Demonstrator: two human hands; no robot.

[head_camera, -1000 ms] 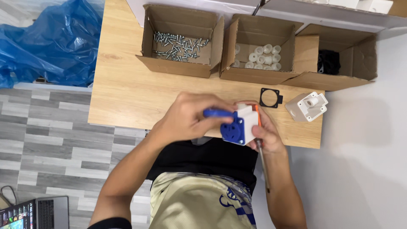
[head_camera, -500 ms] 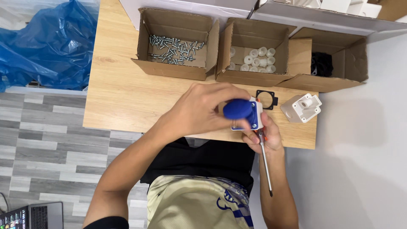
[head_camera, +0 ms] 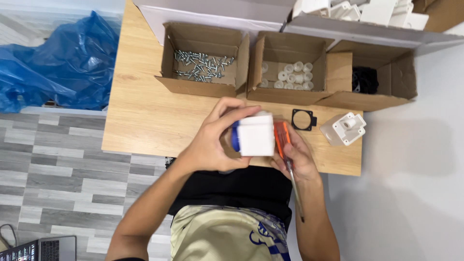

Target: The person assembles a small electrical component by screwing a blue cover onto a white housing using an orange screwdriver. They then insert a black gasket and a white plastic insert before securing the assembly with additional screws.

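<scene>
White socket housing (head_camera: 256,136), blue part showing on its left edge, held above the near edge of the counter (head_camera: 145,116); all positions below are given relative to this housing.

Counter: light wood, extends left, right and beyond the housing. Blue plastic sheeting (head_camera: 53,63) lies well to the left, off the counter, over grey plank floor (head_camera: 58,169).

Three open cardboard boxes stand in a row beyond the housing. Screw box (head_camera: 203,60), beyond and left, holds loose silver screws. Middle box (head_camera: 290,67), straight beyond, holds small white round caps. Right box (head_camera: 382,77), beyond and right, holds dark parts; detail cannot be made out.

Second white housing (head_camera: 344,128) sits on the counter to the right, apart. Black square gasket (head_camera: 303,119) lies flat between it and the held housing.

Left hand (head_camera: 217,137): fingers wrapped over the top and left side of the housing, gripping it.

Right hand (head_camera: 295,152): closed around the orange handle of a screwdriver (head_camera: 285,145), just right of the housing and touching it; the shaft points toward the person.

Laptop corner (head_camera: 34,249) on the floor, far left and nearer.
</scene>
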